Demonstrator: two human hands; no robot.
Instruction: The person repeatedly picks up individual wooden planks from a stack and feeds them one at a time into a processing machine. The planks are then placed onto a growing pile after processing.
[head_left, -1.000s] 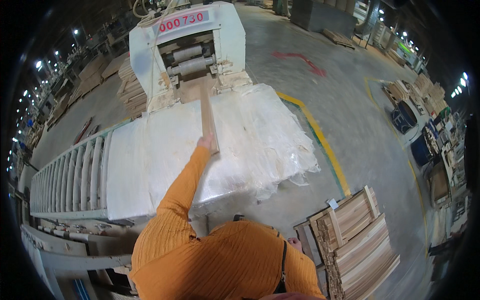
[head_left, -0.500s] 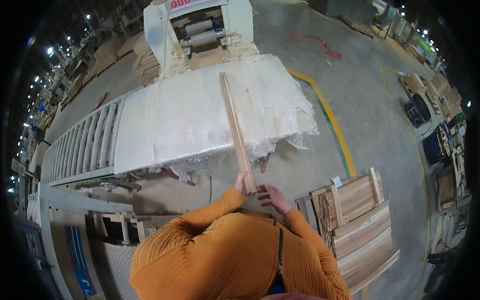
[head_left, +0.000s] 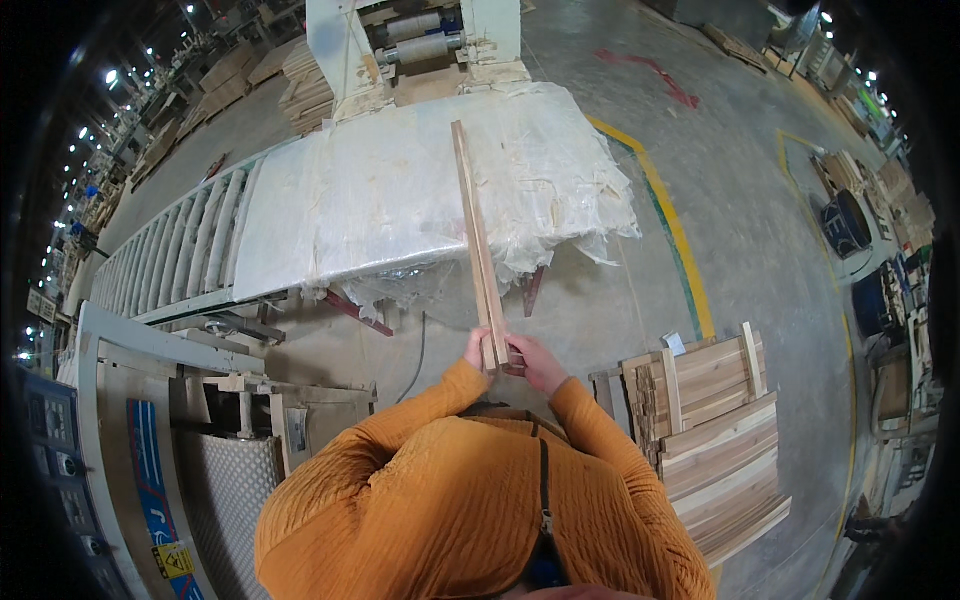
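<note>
Long, narrow wooden strips [head_left: 480,255], lying side by side, point away from my body, their near ends between my two hands. My left hand [head_left: 477,347] is closed on their left side, and my right hand [head_left: 536,362] grips them from the right, some fingers hidden beneath the wood. The far ends reach over a table [head_left: 360,200] covered in whitish plastic film. I cannot tell whether they touch it.
Beyond the table stands a pale machine [head_left: 335,45] with metal rollers. A roller conveyor [head_left: 205,230] adjoins the table's left. Stacked boards [head_left: 720,440] sit at my right, and a grey-framed machine [head_left: 100,350] at my left. A yellow line [head_left: 668,230] crosses the floor.
My right hand has come in from beside the strips and closed on them. The strips have turned slightly, and the whole view has shifted a little.
</note>
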